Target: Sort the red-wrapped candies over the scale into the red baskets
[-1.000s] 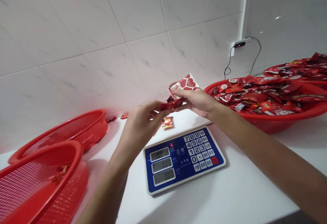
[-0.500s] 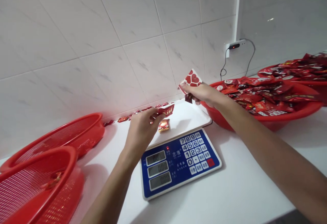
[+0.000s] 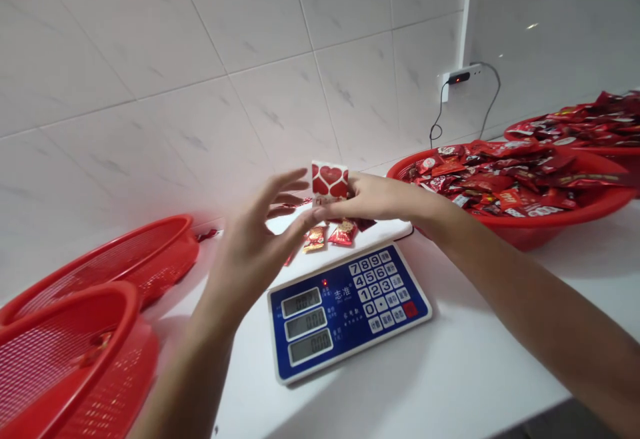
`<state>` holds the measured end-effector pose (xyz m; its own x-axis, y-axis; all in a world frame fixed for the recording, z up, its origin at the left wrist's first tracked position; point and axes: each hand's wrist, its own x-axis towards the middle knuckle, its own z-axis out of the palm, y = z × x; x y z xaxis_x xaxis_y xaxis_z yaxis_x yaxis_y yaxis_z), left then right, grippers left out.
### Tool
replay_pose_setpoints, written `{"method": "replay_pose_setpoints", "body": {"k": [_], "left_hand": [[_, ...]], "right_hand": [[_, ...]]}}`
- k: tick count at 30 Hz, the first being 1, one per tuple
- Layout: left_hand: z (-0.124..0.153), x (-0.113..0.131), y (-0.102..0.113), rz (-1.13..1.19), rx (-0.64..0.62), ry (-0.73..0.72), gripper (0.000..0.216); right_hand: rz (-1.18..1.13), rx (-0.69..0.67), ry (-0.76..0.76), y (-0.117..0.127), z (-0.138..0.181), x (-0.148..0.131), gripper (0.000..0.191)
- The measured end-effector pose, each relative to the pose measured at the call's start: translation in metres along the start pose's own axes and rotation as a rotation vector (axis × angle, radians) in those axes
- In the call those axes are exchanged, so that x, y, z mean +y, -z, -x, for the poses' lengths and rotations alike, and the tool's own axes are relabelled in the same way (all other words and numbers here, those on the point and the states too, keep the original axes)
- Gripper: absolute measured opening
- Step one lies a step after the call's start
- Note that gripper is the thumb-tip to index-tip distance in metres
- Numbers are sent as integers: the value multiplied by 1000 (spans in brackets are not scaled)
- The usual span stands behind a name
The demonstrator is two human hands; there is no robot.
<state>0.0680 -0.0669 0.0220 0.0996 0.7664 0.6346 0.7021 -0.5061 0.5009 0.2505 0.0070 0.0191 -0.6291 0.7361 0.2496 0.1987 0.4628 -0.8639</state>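
A white packet with red hearts [image 3: 330, 182] is pinched in my right hand [image 3: 367, 193], above the tray of a digital scale [image 3: 350, 315]. My left hand [image 3: 255, 239] faces it from the left with fingers spread and apart; its thumb tip reaches to the packet's lower edge, and I cannot tell whether it touches. Below the hands, a gold-and-red snack packet [image 3: 314, 239] and a red packet [image 3: 343, 233] lie on the white scale tray [image 3: 385, 227]. A dark red packet [image 3: 365, 223] shows partly under my right hand.
At the right stands a red basket [image 3: 530, 231] heaped with red packets, with another heaped basket [image 3: 525, 125] behind it. Two red mesh baskets [image 3: 125, 252] stand at the left, the nearer holding a few packets. A power strip [image 3: 463, 77] with cables hangs on the tiled wall.
My right hand has brought the heart packet left and down to the middle. My left hand has let go of its red packet and spread its fingers. More packets lie on the tray.
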Motion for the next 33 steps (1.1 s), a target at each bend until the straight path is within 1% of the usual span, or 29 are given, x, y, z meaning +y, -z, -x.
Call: {"method": "replay_pose_setpoints", "body": {"k": [1, 3, 5, 7, 10, 14, 17, 20, 22, 24, 28, 29, 30, 33], "left_hand": [[1, 1, -2, 28, -10, -13, 45], [2, 1, -5, 92, 5, -6, 36], [1, -1, -7, 180, 26, 26, 26], [0, -5, -6, 289, 11, 69, 22], [-4, -13, 0, 374, 22, 114, 23], [-8, -24, 5, 322, 46, 149, 21], [-9, -32, 4, 232, 47, 161, 16], [-12, -41, 1, 47, 125, 157, 14], [-14, -47, -1, -99, 168, 160, 10], [-15, -54, -3, -150, 168, 186, 8], [-15, -67, -5, -68, 120, 241, 6], [-15, -71, -5, -50, 91, 241, 8], [-15, -75, -4, -37, 43, 243, 11], [-16, -83, 3, -46, -161, 291, 29]], "right_hand": [[2, -60, 17, -4, 1, -1, 26], [-7, -164, 42, -10, 2, -3, 24], [-26, -212, 62, -13, 3, -4, 22], [-37, -218, 93, -12, 3, -4, 22], [-40, -164, 119, -5, 1, -3, 24], [-49, -23, 119, 7, -4, 2, 20], [-151, 103, 96, 11, -8, 6, 13], [-296, 214, 69, 9, -12, 6, 18], [-322, 255, 63, 7, -14, 6, 22], [-282, 247, 59, 6, -15, 7, 17], [-187, 229, 35, 5, -18, 12, 5], [-181, 235, 29, 4, -19, 14, 4], [-180, 241, 29, 4, -20, 16, 6], [-186, 241, 41, 1, -23, 21, 10]]}}
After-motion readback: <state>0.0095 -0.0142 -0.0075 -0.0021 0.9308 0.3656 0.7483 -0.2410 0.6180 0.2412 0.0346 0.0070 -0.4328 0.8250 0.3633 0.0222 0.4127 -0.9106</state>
